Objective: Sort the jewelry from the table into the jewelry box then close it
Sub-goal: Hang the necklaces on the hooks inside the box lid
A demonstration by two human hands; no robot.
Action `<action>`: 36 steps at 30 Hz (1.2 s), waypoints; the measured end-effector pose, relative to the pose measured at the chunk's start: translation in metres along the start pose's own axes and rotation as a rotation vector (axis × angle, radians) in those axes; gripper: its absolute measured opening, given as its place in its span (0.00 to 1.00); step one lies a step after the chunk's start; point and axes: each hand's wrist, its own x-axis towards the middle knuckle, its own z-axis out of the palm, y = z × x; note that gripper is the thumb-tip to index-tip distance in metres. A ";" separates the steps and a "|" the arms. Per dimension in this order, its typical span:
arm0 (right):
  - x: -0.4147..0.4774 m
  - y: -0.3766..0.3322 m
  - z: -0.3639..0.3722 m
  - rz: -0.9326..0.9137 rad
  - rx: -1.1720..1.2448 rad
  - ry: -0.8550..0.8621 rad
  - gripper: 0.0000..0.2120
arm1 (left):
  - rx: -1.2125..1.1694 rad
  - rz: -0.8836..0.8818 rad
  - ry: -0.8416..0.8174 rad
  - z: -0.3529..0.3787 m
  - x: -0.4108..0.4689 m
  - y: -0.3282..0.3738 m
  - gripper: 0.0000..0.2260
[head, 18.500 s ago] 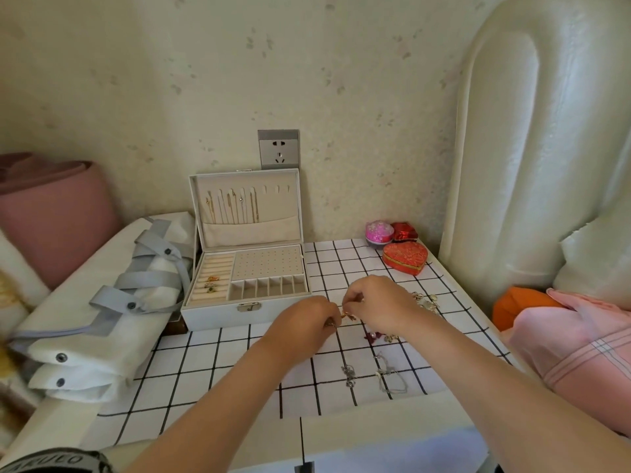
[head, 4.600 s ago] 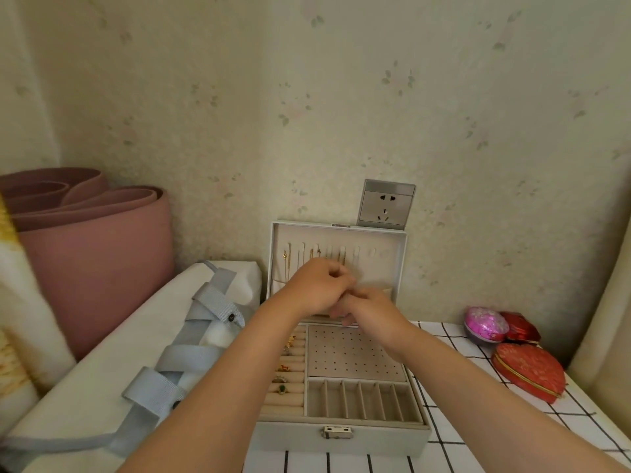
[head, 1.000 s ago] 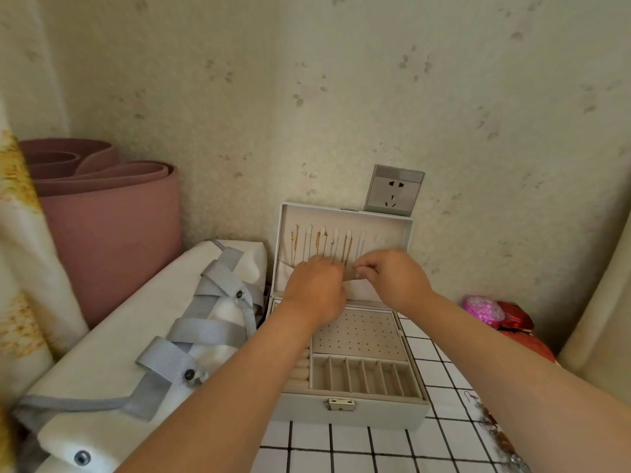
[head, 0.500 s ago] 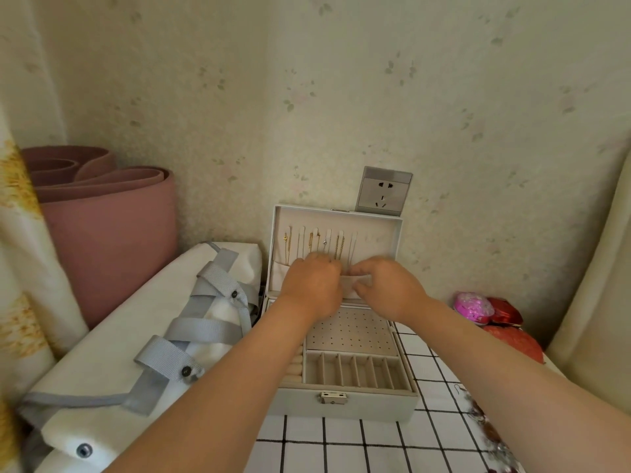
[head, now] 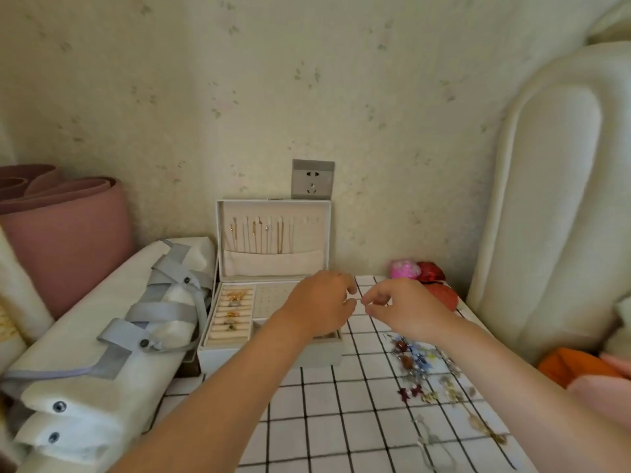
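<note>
The white jewelry box (head: pixel 218 356) stands open against the wall, its lid (head: pixel 273 206) upright with several necklaces (head: pixel 259 235) hanging inside above a fabric pocket. Rings (head: pixel 234 310) sit in the left ring rolls of the tray. My left hand (head: pixel 321 305) hovers over the box's right side, fingers loosely curled, holding nothing I can see. My right hand (head: pixel 406 307) is just right of it above the table, fingers loosely curled and apparently empty. Loose jewelry (head: pixel 415 361) lies scattered on the checked table (head: pixel 324 414) at the right.
A white folded bag with grey straps (head: pixel 112 332) lies left of the box. A pink roll (head: pixel 65 233) stands behind it. Small pink and red boxes (head: pixel 418 271) sit at the table's back right. A socket (head: pixel 312 179) is on the wall. A cream headboard (head: pixel 553 199) rises at right.
Both hands have drawn back from the lid's pocket and lowered to the right, over the box's front right corner and the table. The view has swung right, showing the loose jewelry.
</note>
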 end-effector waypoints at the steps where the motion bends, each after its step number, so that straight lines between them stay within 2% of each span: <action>1: -0.012 0.008 0.000 0.011 0.002 -0.015 0.05 | 0.005 0.016 -0.023 0.003 -0.004 0.011 0.12; 8: -0.079 0.049 0.006 0.108 -0.023 -0.125 0.05 | 0.051 0.172 -0.202 0.036 -0.036 0.074 0.10; 15: -0.105 0.067 0.008 0.138 -0.070 -0.307 0.03 | -0.044 0.116 -0.296 0.071 -0.056 0.090 0.07; 18: -0.110 0.073 0.010 0.149 -0.098 -0.374 0.06 | -0.102 0.102 -0.330 0.083 -0.066 0.094 0.11; 22: -0.112 0.078 0.012 0.154 -0.091 -0.365 0.01 | -0.115 0.131 -0.319 0.088 -0.072 0.093 0.11; 30: -0.113 0.079 0.013 0.173 -0.075 -0.365 0.04 | -0.100 0.079 -0.423 0.071 -0.070 0.086 0.11; 36: -0.114 0.079 0.011 0.184 -0.031 -0.447 0.05 | -0.089 0.155 -0.413 0.080 -0.074 0.094 0.08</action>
